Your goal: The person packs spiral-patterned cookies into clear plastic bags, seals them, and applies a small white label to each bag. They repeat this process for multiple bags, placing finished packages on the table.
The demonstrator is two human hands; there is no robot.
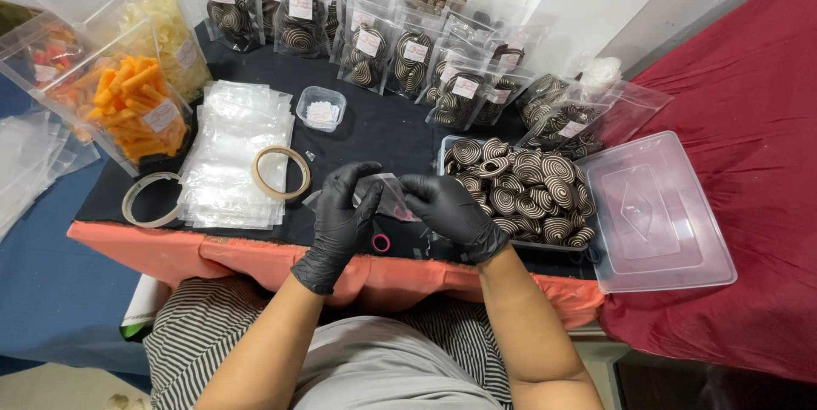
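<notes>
On the far left of the black cloth, a clear pouch of orange stick snacks [136,108] is leaning beside a tape roll [151,200], and a stack of empty clear pouches [234,154] is lying under a second tape roll [281,172]. Near the table's front edge, the left hand [340,214] in a black glove is pinching one side of a small clear pouch [390,197], fingers closed on it. The right hand [447,210], also gloved, is gripping the pouch's other side. Just right, a clear tub [447,154] is holding brown-and-cream spiral snacks [523,189], with its lid [659,214] lying alongside.
</notes>
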